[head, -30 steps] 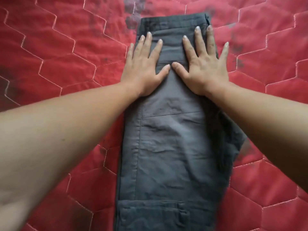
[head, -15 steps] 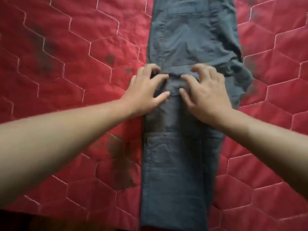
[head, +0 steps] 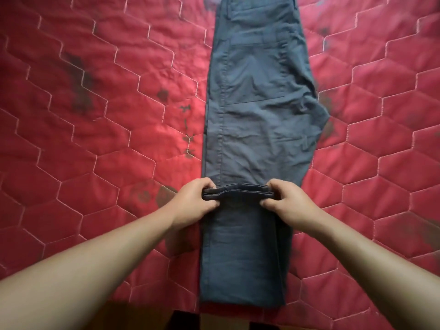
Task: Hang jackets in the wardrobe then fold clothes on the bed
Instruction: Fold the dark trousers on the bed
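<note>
Now left hand and right hand each pinch hem of trousers; long axis 6–12 o'clock, waistband toward 12 from fingers, hands level.

Cover: I see a red quilt filling nearly my whole view, stitched in pale hexagons.
Stains: I make out dark smears on its left part, and small dark marks closer to the middle.
Bottom edge: a tan strip of floor shows beneath the quilt.
Beside it: dark shapes flank the strip; I cannot tell what they are.
</note>
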Tool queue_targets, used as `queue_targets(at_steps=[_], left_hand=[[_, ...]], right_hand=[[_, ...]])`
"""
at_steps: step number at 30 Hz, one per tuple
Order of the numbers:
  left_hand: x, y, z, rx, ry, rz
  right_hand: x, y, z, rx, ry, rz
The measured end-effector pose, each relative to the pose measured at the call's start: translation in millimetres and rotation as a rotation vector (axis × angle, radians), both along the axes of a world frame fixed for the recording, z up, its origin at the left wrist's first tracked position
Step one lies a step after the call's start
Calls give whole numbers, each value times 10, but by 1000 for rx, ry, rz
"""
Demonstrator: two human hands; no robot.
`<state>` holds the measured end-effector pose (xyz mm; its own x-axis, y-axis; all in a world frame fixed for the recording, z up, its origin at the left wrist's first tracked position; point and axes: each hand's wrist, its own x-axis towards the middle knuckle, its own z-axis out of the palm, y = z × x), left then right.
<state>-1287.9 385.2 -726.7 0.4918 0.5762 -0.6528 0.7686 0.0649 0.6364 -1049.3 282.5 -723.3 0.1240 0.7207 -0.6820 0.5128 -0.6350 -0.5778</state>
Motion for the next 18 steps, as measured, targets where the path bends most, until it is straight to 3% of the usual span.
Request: queue_targets(at_steps=[3,7,9,11,14,18], left_hand=[[59,187,147,-38,-78,25],[547,1045,429,25,-260,171],[868,1560,559,-105,-389,385],[1046,1833,516,-266,-364,523],[909,1619,252,-442,-149,534],[509,952,-4,-652,-166,605]], right_hand=[[73,72,180,0,311,-235],[449,858,465,229,274,-343],[655,1400,646,272,385,-489],[768,1719,622,172,502,-583],[793,1602,244,-75,490,-585],[681,1015,-93,-235,600,-693]])
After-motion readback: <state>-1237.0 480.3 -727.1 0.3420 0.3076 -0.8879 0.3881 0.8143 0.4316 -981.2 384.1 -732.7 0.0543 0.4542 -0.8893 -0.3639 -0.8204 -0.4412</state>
